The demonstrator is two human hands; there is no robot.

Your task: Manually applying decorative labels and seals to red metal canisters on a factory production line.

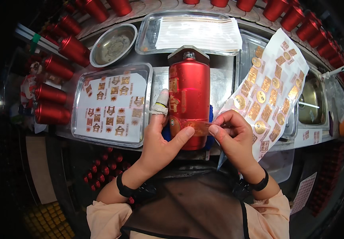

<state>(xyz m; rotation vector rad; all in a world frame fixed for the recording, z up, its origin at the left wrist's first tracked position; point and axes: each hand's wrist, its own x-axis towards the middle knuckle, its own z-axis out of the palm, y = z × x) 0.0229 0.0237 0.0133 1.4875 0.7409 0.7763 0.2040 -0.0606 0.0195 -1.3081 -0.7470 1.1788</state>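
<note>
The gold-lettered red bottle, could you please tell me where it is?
In the head view, the red bottle is near the centre, between the left hand and right hand, below the tray of white strips.

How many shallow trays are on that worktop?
3 that I can see: the left tray, left of the red bottle; the back tray, beneath white paper strips; the right tray, partly covered by the gold-sticker sheet. Others could be hidden under that sheet.
</note>
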